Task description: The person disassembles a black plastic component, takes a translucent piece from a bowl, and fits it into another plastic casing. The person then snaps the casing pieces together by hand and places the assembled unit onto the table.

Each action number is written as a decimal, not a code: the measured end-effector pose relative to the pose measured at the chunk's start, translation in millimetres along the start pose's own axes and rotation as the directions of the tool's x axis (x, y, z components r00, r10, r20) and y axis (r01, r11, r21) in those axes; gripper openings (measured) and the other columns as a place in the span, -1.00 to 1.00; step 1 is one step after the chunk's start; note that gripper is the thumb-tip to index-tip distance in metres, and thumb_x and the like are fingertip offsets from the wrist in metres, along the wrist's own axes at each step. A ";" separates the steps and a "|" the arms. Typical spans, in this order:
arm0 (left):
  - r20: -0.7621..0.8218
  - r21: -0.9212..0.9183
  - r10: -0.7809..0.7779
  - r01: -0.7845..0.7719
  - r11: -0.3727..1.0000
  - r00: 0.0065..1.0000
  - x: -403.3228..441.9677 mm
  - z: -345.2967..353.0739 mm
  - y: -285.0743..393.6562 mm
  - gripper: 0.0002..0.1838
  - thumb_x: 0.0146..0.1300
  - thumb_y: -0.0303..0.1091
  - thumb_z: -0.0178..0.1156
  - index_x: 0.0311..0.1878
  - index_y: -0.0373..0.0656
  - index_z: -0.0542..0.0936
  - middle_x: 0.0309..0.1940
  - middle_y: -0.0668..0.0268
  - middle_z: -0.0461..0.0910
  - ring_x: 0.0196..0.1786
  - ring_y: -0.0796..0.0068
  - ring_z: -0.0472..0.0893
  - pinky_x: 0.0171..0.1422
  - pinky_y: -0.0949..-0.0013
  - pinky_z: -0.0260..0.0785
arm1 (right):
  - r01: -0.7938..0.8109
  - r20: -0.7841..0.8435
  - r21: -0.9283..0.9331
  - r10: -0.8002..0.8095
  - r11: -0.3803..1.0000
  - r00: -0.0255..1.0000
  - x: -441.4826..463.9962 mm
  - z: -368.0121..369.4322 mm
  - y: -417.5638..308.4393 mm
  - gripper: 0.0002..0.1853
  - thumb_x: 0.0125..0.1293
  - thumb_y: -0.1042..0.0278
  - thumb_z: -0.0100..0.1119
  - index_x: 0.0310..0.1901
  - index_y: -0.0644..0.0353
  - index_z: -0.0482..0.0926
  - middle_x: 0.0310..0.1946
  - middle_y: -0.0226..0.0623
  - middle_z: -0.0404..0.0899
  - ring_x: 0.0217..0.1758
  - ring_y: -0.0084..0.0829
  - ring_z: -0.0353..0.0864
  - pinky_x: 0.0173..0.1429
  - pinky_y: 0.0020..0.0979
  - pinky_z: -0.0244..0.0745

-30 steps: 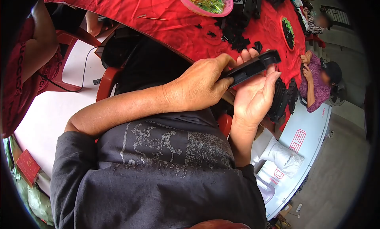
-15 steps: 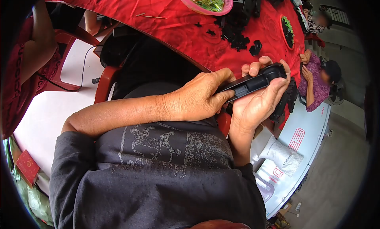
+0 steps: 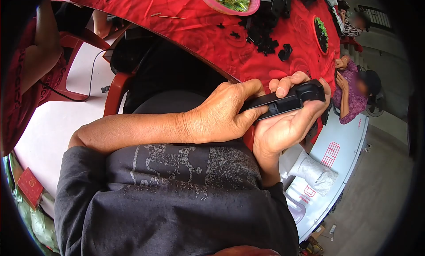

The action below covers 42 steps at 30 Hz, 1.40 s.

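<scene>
An elongated black plastic part point(image 3: 287, 102) with a hollow channel and a rounded end is held between both hands in front of my chest, over the table's edge. My left hand point(image 3: 226, 110) grips its near end, with fingers on top and the thumb pressed at the channel. My right hand point(image 3: 290, 123) cradles the far, rounded end from beneath, its fingertips curled over the upper side. Whether anything small sits under the left thumb is hidden.
A red cloth covers the table point(image 3: 190, 30). On it stand a pink basket of green-yellow pieces point(image 3: 230, 0), a dish of green pieces point(image 3: 321, 34) and loose black parts point(image 3: 265, 43). Another person point(image 3: 352, 90) sits at the right. A white table point(image 3: 336, 167) holds a white packet point(image 3: 313, 173).
Both hands have shifted slightly down and right with the black plastic part. Its channel now faces the camera a little more, and the left thumb lies further along it.
</scene>
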<state>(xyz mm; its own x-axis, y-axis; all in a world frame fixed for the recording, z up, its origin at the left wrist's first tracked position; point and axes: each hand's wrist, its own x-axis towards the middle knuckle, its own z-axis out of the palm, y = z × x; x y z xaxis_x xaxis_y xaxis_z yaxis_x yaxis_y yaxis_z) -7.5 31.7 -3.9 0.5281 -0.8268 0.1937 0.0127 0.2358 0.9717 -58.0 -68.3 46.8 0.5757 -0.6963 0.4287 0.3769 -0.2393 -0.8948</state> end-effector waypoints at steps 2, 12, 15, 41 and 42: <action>0.000 -0.044 -0.021 0.021 0.999 1.000 0.1 -1.5 3.3 -0.78 0.40 -0.41 0.17 0.00 -0.34 0.46 -0.40 0.19 0.58 -0.43 0.57 0.56 -0.33 0.40 0.42 | -0.005 0.038 0.066 0.003 0.998 0.999 0.5 -1.1 0.4 -0.54 0.57 0.01 -0.28 0.25 0.22 0.14 -0.22 -0.03 0.42 -0.43 -0.41 0.43 -0.23 -0.29 0.52; -0.004 -0.029 -0.047 0.047 0.998 0.999 0.5 -2.3 4.5 -0.81 0.42 -0.34 0.18 -0.15 -0.29 0.46 -0.55 0.31 0.53 -0.47 0.64 0.51 -0.40 0.44 0.36 | 0.007 0.182 -0.026 -0.002 1.000 0.983 2.5 -9.5 -1.2 -0.54 0.51 0.22 -0.17 0.31 0.27 0.09 -0.20 -0.09 0.40 -0.35 -0.37 0.45 -0.03 -0.21 0.53; -0.024 -0.067 -0.032 0.030 0.997 0.999 1.8 -0.4 4.7 -0.79 0.43 -0.30 0.18 -0.18 -0.28 0.47 -0.60 0.34 0.52 -0.51 0.66 0.49 -0.44 0.44 0.33 | -0.005 0.152 -0.039 0.011 0.999 0.988 0.9 -8.0 -2.7 -0.54 0.51 0.25 -0.17 0.31 0.28 0.09 -0.20 -0.11 0.40 -0.35 -0.39 0.44 0.02 -0.21 0.53; 0.106 -0.066 -0.095 0.102 0.993 0.990 18.6 -6.5 -0.7 -0.66 0.44 -0.12 0.18 -0.16 -0.28 0.52 -0.67 0.36 0.50 -0.62 0.63 0.52 -0.52 0.45 0.36 | -0.065 0.042 -0.002 0.065 0.998 0.997 -0.9 -8.7 -1.4 -0.56 0.50 0.36 -0.14 0.33 0.20 0.07 -0.21 -0.19 0.38 -0.29 -0.41 0.44 0.25 -0.04 0.46; 0.116 -0.082 -0.098 0.108 0.991 0.988 19.2 -6.9 -1.1 -0.65 0.45 -0.12 0.18 -0.16 -0.29 0.52 -0.67 0.37 0.49 -0.62 0.63 0.51 -0.52 0.46 0.35 | -0.074 0.034 0.000 0.074 0.997 0.997 -1.1 -9.3 -0.5 -0.55 0.49 0.37 -0.13 0.33 0.20 0.07 -0.21 -0.19 0.38 -0.29 -0.41 0.44 0.25 -0.04 0.46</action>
<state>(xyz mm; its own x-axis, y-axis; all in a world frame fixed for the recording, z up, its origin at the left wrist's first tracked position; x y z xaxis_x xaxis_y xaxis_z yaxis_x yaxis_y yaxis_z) 8.6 19.1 -2.1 0.4219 -0.8998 0.1115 0.1393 0.1859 0.9727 -65.6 -73.7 45.6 0.6260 -0.6889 0.3654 0.3331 -0.1874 -0.9241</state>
